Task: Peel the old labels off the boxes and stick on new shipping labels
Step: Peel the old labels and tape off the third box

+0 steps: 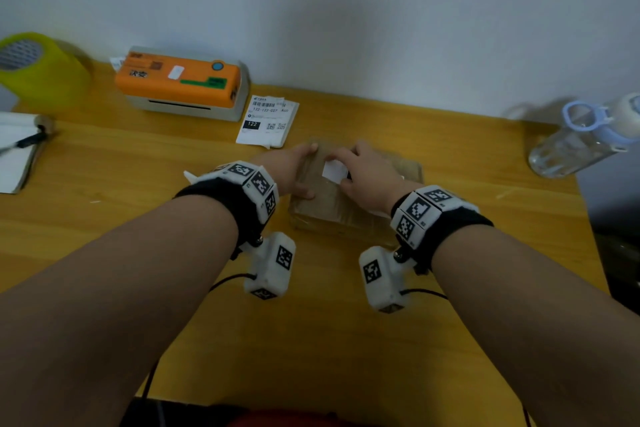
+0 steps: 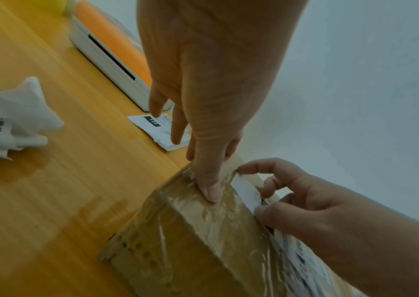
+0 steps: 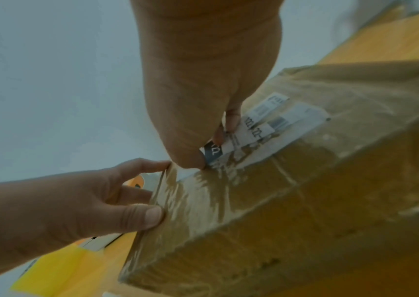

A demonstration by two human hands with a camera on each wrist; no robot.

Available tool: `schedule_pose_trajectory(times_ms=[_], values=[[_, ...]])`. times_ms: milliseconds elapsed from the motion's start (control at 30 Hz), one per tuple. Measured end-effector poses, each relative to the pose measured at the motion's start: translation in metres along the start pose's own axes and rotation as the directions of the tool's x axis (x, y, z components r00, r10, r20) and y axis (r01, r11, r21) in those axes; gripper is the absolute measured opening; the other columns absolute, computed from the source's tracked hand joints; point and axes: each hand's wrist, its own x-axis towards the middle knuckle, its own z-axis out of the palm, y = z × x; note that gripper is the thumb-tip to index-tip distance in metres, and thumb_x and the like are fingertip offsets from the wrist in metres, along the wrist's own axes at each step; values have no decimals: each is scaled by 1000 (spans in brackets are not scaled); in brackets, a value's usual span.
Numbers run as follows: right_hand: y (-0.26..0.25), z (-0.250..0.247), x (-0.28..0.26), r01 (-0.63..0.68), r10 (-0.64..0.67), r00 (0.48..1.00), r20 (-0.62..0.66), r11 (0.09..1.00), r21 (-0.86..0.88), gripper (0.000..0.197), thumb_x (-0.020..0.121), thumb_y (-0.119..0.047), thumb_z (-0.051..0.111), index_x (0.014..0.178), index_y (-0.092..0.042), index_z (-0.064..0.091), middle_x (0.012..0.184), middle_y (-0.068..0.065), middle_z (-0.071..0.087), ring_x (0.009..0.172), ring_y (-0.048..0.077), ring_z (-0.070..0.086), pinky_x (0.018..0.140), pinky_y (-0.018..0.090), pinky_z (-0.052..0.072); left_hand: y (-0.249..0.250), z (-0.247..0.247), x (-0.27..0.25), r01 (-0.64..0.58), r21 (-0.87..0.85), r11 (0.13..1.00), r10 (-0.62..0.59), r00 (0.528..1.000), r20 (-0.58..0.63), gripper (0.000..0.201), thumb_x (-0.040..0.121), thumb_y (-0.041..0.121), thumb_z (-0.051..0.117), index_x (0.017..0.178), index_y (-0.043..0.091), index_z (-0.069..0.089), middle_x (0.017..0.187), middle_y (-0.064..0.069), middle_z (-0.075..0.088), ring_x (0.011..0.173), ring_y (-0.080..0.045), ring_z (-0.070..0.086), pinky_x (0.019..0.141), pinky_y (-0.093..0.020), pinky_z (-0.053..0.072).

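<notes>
Leftmost, an orange-topped white label printer (image 1: 181, 85) sits at the back of the yellow wooden worktop (image 1: 104, 218), a printed white shipping label (image 1: 266, 120) just beside it. Next, the left hand (image 1: 294, 170) steadies the tape-wrapped brown cardboard box (image 1: 332, 208), its fingers (image 3: 149, 217) curled round the left edge. Further right, the right hand (image 1: 367, 173) pinches the lifted corner of the old white label (image 3: 274, 128) on the box top. Peeling looks just begun; the next pull probably calls for a slow, low draw so the paper doesn't tear
</notes>
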Motion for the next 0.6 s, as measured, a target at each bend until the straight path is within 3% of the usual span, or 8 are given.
schedule_pose_trajectory(times_ms=[167,300,367,467,600], values=[[-5,-11,9,-46,45,993,106,999,13,45,91,-24,53,132,-32,39,126,9,39,107,29,51,93,46,48,2,1,-1,4,27,1000,-5,1000,2,94,78,33,74,150,26,14,136,-9,51,120,-25,53,92,-34,44],[-8,-13,8,-30,33,995,98,999,-22,29,91,-24,51,120,-26,45,120,7,40,98,26,52,88,41,49,3,0,-1,-8,35,999,8,1000,-1,93,79,33,73,150,25,13,135,-10,52,118,-26,54,92,-34,44],[-6,-11,4,0,3,998,69,999,-43,22,91,-24,50,113,-24,47,116,6,42,97,25,52,86,39,49,3,0,-1,-7,32,999,7,1000,2,93,79,34,73,150,26,13,133,-10,53,117,-26,55,92,-35,45],[0,-8,-2,76,-73,994,-79,997,29,29,91,-15,51,119,-21,48,108,-2,46,96,17,50,78,28,42,2,1,0,-4,36,999,4,1000,9,94,79,35,73,150,27,12,133,-10,54,116,-26,55,93,-36,46],[-3,-5,-2,101,-60,983,-172,965,241,39,89,-6,54,124,-18,43,119,1,60,109,14,56,88,25,46,-1,2,-1,-14,8,1000,14,1000,7,94,78,34,73,149,26,13,134,-11,52,117,-27,54,93,-36,45]])
